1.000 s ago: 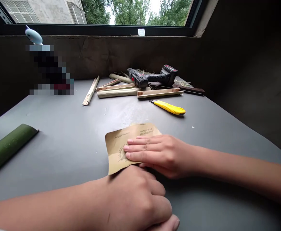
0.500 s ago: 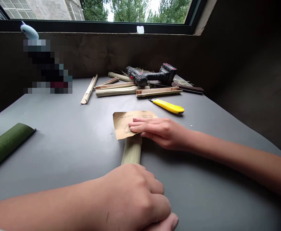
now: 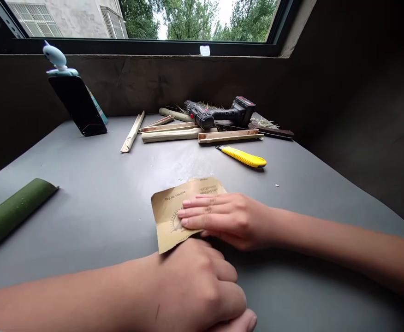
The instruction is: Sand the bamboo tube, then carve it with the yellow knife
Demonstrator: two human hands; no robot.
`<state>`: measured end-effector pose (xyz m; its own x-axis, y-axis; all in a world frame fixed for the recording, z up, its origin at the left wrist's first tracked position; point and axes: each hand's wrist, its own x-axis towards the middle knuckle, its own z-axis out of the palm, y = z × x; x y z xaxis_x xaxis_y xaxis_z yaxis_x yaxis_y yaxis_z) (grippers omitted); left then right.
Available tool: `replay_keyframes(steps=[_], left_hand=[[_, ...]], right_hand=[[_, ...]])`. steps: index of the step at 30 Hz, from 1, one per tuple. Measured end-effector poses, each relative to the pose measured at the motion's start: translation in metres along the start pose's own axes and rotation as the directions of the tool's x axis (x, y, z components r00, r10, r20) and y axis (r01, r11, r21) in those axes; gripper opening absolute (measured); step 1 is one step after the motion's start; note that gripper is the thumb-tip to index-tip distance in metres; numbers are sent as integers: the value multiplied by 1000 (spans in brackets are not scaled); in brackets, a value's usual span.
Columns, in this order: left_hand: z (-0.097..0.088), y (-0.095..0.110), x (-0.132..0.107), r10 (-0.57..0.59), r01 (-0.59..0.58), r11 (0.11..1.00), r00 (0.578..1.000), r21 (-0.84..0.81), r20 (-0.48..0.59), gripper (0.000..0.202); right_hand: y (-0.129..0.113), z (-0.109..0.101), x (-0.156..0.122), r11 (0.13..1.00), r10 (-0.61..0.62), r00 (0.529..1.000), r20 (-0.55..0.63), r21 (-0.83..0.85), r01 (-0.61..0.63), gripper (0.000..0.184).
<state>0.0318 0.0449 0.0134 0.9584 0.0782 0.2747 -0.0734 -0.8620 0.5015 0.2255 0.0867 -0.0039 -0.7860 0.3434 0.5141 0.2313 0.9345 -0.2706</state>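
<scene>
1. Surface: grey tabletop [image 3: 112,203], smooth w/ soft window glare; pale dust/scraps mid-table, white chip [image 3: 277,185] further R.
2. Sandpaper [image 3: 167,203]: near-centre of table, printed tan side up, near edge overlapping L wrist area.
3. R hand [image 3: 226,219]: flat & open, fingers straight, together, laid on top of paper.
4. L hand [image 3: 202,286]: nearest camera, knuckles up, fingers curled under; palm side hidden, so can't tell how far closed or on what.
5. Far end: black drill [image 3: 219,113] on its side amid pale bamboo strips [image 3: 174,134]; straw-like bits behind. Yellow cutter [image 3: 244,157] just in front.
6. L side: green bamboo piece [image 3: 18,207], cut off by frame edge; phone [image 3: 77,106] propped at a tilt nr back, pale blue figure [image 3: 55,56] on top.
7. Room: dim, dark bare wall [image 3: 143,85]; dark-framed window [image 3: 146,46], small white item [image 3: 204,50] at its base. Outside: trees, pale bldg w/ barred windows.
</scene>
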Motion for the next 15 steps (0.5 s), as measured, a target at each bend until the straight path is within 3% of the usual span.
replay_keyframes(steps=[4, 10, 15], left_hand=[[1, 0, 0, -34, 34, 999, 999, 16, 15, 32], [0, 0, 1, 22, -22, 1000, 1000, -12, -20, 33], [1, 1, 1, -23, 23, 1000, 1000, 15, -21, 32]], right_hand=[[6, -2, 0, 986, 164, 983, -79, -27, -166, 29], [-2, 1, 1, 1000, -8, 1000, 4, 9, 8, 29], [8, 0, -1, 988, 150, 984, -100, -28, -153, 28]])
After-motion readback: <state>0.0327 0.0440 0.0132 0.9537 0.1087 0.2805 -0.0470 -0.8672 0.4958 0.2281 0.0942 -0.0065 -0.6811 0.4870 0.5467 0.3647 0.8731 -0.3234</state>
